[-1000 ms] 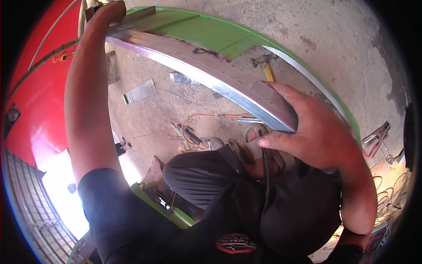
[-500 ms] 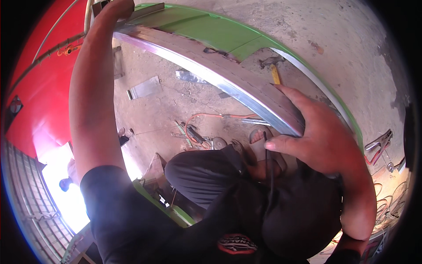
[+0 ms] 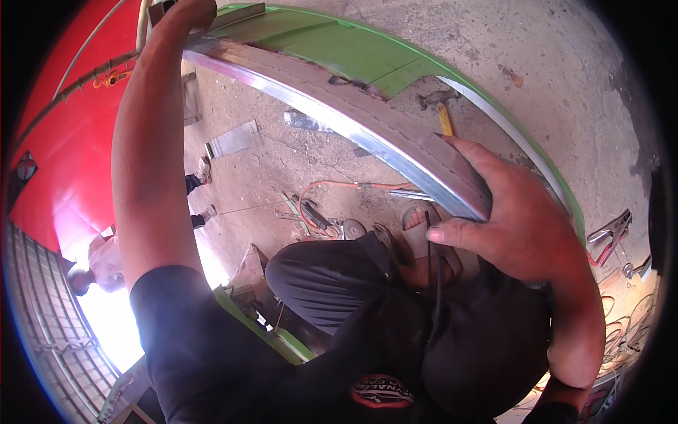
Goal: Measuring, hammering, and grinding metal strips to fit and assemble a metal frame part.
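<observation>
Metal bar [image 3: 339,106] spans left hand [image 3: 187,14] to right hand [image 3: 515,226]; hammer [image 3: 443,113] behind bar, cables [image 3: 318,208] on floor below.

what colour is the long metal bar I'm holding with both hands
Bare silvery grey metal bar, shiny along its lower edge, gripped by the right hand and left hand; head view shows it.

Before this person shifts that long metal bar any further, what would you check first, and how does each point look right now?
1. Right hand wrapped over the near end of the metal bar: ok.
2. Left hand on the far end: ok, fingers partly cut off.
3. Bar lying along the green frame: ok.
4. Floor below free of clutter: not ok, hammer, orange cable and scraps.
5. Bystander's feet clear: cannot tell.
</observation>
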{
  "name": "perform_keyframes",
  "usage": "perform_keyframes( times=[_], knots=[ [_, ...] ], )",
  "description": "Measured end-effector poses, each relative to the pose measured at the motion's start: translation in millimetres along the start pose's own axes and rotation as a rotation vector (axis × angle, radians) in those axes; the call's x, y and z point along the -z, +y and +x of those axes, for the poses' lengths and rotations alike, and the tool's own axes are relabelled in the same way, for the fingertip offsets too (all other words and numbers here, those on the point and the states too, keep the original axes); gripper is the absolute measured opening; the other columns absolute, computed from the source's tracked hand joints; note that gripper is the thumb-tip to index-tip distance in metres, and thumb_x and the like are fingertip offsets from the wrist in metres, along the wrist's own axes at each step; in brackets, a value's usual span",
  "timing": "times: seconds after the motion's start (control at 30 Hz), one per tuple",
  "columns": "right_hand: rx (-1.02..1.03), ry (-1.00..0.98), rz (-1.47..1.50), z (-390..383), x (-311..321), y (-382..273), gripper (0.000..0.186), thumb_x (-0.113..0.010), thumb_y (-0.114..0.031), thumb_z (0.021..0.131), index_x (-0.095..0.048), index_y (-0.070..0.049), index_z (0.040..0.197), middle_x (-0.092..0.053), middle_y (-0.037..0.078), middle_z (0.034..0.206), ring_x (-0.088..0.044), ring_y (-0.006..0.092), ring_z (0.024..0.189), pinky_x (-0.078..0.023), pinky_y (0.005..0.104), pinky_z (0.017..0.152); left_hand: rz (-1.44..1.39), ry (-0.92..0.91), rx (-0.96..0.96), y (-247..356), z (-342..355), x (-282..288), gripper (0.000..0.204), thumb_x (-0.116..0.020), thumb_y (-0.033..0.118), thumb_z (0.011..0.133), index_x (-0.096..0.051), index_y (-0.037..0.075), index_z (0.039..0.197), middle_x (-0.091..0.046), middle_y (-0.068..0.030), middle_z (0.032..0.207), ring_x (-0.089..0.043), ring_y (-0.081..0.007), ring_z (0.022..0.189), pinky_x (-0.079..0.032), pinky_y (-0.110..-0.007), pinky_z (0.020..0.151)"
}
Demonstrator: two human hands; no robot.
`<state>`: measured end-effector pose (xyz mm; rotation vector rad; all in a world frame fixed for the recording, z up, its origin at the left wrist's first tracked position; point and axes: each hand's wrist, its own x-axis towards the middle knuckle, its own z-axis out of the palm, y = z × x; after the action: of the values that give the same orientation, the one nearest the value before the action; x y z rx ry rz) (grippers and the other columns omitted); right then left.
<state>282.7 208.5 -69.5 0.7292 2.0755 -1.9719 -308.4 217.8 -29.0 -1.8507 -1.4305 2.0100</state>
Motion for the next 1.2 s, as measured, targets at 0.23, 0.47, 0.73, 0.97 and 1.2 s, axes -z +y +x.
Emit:
perform_keyframes(
  times=[0.23,0.47,0.73,0.97,1.2],
  knots=[
    [-0.011,-0.003,0.012,-1,1,3,0.083,-0.081,-0.029,0.072,-0.045,0.001,0.141,-0.062,0.027,0.121,-0.061,0.0392,0.112,-0.045,0.0424,0.098,-0.323,0.052,-0.026,0,-21,42,0.016,-0.066,0.010,0.074,-0.073,0.006,0.087,-0.070,-0.0172,0.083,-0.069,-0.0340,0.078,-0.053,-0.044,0.070],
    [-0.026,0.003,-0.035,-2,1,0,0.085,-0.081,-0.033,0.071,-0.045,0.001,0.141,-0.061,0.027,0.121,-0.060,0.0402,0.113,-0.044,0.0436,0.098,-0.586,0.133,-0.082,-12,-34,52,0.026,-0.062,0.002,0.073,-0.075,0.005,0.096,-0.071,-0.0208,0.092,-0.071,-0.0368,0.088,-0.054,-0.045,0.078],
    [-0.048,-0.028,-0.020,-1,4,-5,0.085,-0.081,-0.035,0.071,-0.047,0.001,0.140,-0.063,0.027,0.118,-0.062,0.0389,0.111,-0.046,0.0422,0.096,-0.528,0.167,-0.062,-10,-34,43,0.024,-0.063,0.005,0.076,-0.075,0.006,0.097,-0.071,-0.0201,0.095,-0.070,-0.0371,0.092,-0.055,-0.045,0.080],
    [-0.054,-0.077,-0.004,4,9,-6,0.089,-0.077,-0.051,0.074,-0.046,-0.002,0.141,-0.065,0.027,0.114,-0.063,0.0390,0.108,-0.048,0.0422,0.093,-0.780,0.577,1.019,44,-125,76,0.031,-0.054,0.033,0.095,-0.068,0.020,0.120,-0.073,-0.0121,0.093,-0.070,-0.0345,0.087,-0.055,-0.047,0.074],
    [0.013,-0.072,0.006,7,6,0,0.092,-0.078,-0.049,0.074,-0.045,0.003,0.142,-0.061,0.026,0.126,-0.060,0.0315,0.117,-0.045,0.0372,0.101,-1.630,0.717,1.287,297,-200,-8,0.032,-0.070,0.021,0.086,-0.066,-0.001,0.109,-0.071,-0.0194,0.094,-0.069,-0.0318,0.088,-0.052,-0.040,0.080]
  ],
)
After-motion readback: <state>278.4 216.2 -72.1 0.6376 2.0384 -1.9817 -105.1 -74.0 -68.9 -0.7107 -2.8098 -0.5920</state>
